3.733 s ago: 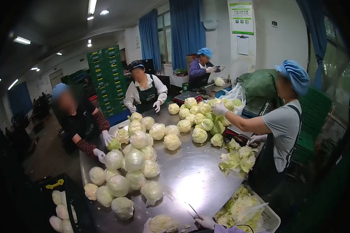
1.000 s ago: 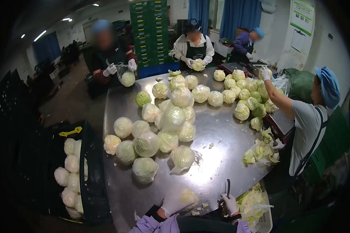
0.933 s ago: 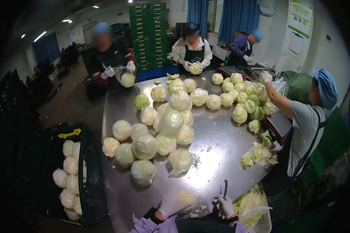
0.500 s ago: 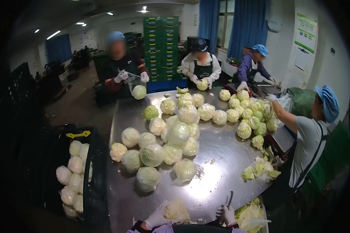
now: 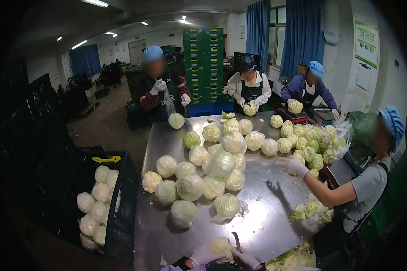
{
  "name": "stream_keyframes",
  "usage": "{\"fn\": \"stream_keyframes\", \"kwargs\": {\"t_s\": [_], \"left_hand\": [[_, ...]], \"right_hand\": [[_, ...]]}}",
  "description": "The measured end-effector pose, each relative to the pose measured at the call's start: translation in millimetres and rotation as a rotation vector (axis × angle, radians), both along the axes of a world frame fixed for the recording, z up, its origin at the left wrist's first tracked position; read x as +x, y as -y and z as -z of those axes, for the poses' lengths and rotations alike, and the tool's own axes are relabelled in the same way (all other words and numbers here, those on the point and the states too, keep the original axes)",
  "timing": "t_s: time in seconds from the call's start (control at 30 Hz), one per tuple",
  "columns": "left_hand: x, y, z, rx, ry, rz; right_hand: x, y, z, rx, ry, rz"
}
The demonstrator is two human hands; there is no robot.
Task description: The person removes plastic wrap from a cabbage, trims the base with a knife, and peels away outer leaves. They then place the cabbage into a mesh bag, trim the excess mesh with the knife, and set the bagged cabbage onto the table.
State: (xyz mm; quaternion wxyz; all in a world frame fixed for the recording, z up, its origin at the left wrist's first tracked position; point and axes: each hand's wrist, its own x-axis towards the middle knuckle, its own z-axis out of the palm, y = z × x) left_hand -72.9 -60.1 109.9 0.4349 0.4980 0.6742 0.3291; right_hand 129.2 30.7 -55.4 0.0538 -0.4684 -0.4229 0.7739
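Note:
At the table's near edge, my gloved left hand (image 5: 205, 255) is closed around the side of a pale, trimmed cabbage (image 5: 220, 245). My gloved right hand (image 5: 246, 259) is closed on a knife (image 5: 236, 241), whose dark curved blade points up and away from me. This hand is right beside the cabbage, its fingers close to the cabbage's lower right side. Just beyond, a bagged cabbage (image 5: 227, 207) lies on the metal table (image 5: 267, 226). Cut-off leaves (image 5: 291, 258) fill a container below the edge, to the right of my right hand.
Wrapped cabbages (image 5: 190, 186) are heaped mid-table, with unwrapped ones (image 5: 312, 140) at the right. A dark crate (image 5: 123, 221) of wrapped cabbages stands left. A co-worker's gloved hand (image 5: 294, 167) reaches over the right side, near loose leaves (image 5: 313, 208). Several people work along the far edge.
My right hand has moved left with the knife, up to the cabbage in my left hand. The right-hand co-worker's arm has swung toward me over the table. My view has shifted a little.

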Motion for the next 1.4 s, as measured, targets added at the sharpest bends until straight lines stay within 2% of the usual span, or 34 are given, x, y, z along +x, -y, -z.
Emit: {"fn": "stream_keyframes", "kwargs": {"t_s": [0.03,0.1,0.13,0.17,0.2,0.23,0.3,0.37,0.47,0.57,0.63,0.67,0.8,0.87,1.07,1.2,1.3,1.4], "left_hand": [[1.5,-4.8,9.6,0.004,-0.004,0.000],[6.7,-11.6,38.6,0.171,0.087,0.044],[11.2,-14.2,47.5,0.158,0.094,0.054],[18.5,-13.5,52.4,0.109,-0.041,0.020],[26.0,-9.7,59.0,0.050,-0.176,-0.004],[28.5,-12.5,70.5,0.013,-0.165,0.029],[29.5,-20.2,90.1,0.128,-0.185,0.137],[31.1,-19.8,63.3,0.063,-0.327,0.216],[38.8,-10.5,76.9,0.140,-0.325,0.088],[36.9,-4.4,85.7,0.145,-0.309,0.067],[36.4,-10.1,84.7,0.129,-0.318,0.056],[36.2,-11.3,85.5,0.122,-0.314,0.042],[43.1,-20.6,72.2,0.013,-0.341,0.030],[45.6,-22.8,72.4,0.022,-0.383,0.045],[53.2,-46.0,66.4,-0.018,-0.509,0.113],[42.6,-56.5,71.3,-0.027,-0.529,0.124],[39.2,-62.9,74.6,0.070,-0.507,0.172],[39.6,-64.8,72.6,0.033,-0.517,0.158]], "right_hand": [[2.0,-0.2,-10.4,0.004,-0.004,0.000],[12.6,-0.8,-34.3,0.218,-0.044,-0.071],[19.3,-3.1,-41.9,0.168,0.010,-0.058],[27.2,-14.7,-36.8,0.227,0.052,-0.130],[39.1,-9.5,-31.6,0.092,0.030,-0.071],[41.2,-5.3,-51.0,-0.048,0.006,-0.002],[54.8,7.7,-42.5,0.024,-0.007,0.079],[62.6,22.0,-56.1,-0.005,-0.043,0.156],[71.2,38.6,-57.1,0.006,0.020,0.136],[63.3,34.3,-82.6,0.155,0.175,0.032],[64.2,42.9,-70.0,0.720,0.294,-0.111],[64.3,47.1,-65.5,0.993,0.268,-0.077],[59.5,45.2,-102.7,0.957,0.413,-0.189],[55.8,44.2,-117.0,0.915,0.500,-0.355],[47.2,37.6,-82.6,1.085,0.669,-0.446],[37.7,17.3,-76.1,1.163,0.661,-0.417],[42.2,21.0,-100.2,1.093,0.662,-0.504],[49.1,27.5,-100.3,0.996,0.662,-0.523]]}}
